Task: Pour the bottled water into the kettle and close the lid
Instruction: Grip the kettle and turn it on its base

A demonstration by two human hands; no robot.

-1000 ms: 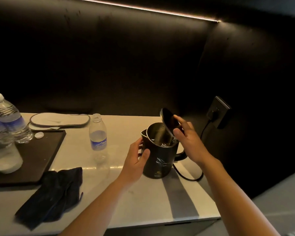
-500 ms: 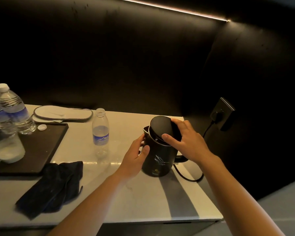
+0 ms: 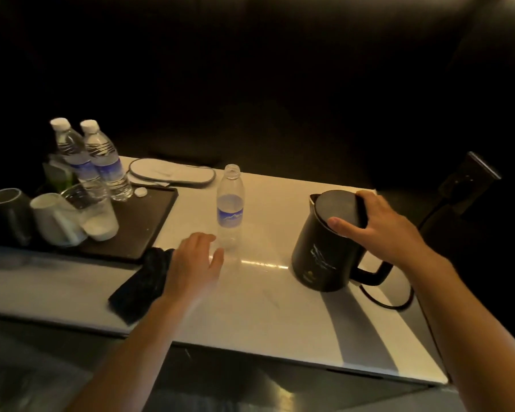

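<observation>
A black kettle (image 3: 321, 254) stands on the white counter (image 3: 265, 310) at the right, its lid (image 3: 335, 205) down flat. My right hand (image 3: 378, 226) lies on the lid's right side, thumb pressed on its front edge. An uncapped clear water bottle (image 3: 230, 208) with a blue label stands upright at the counter's middle and looks empty. My left hand (image 3: 195, 263) hovers open just in front and left of that bottle, blurred, touching nothing. The bottle's white cap (image 3: 140, 191) lies on the dark tray.
A dark tray (image 3: 143, 230) at the left carries two capped full bottles (image 3: 101, 162), cups and a glass. A black cloth (image 3: 143, 281) lies by my left hand. Slippers (image 3: 173, 173) lie at the back. The kettle's cord (image 3: 396, 301) runs to a wall socket (image 3: 470, 176).
The lid went from raised to fully down on the kettle under my right hand. My left hand left the kettle's side and moved left toward the empty bottle.
</observation>
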